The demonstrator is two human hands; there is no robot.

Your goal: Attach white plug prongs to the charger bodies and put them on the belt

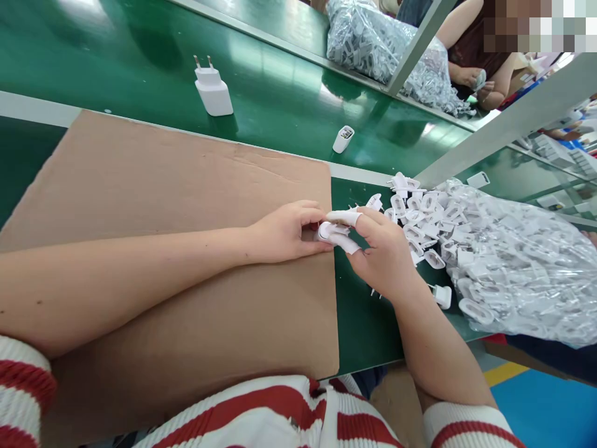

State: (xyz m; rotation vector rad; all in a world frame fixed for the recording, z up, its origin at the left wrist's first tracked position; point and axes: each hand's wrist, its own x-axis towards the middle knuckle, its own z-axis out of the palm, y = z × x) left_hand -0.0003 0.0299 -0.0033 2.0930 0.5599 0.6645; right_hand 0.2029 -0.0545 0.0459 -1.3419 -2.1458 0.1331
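Note:
Both of my hands meet over the right edge of a brown cardboard sheet (224,186). Between them is a small white plastic part (326,232). My left hand (291,231) pinches its left side with thumb and fingers. My right hand (380,249), with white covers on thumb and finger, grips it from the right. The fingers hide much of the part. Just right of my right hand lies a heap of loose white plug pieces (415,214), some with metal pins.
A clear bag of white parts (522,261) lies at right. A white charger (213,93) and a small white piece (344,139) stand on the green table (275,81). Behind a metal frame are another bag (364,37) and a person's hands (476,81).

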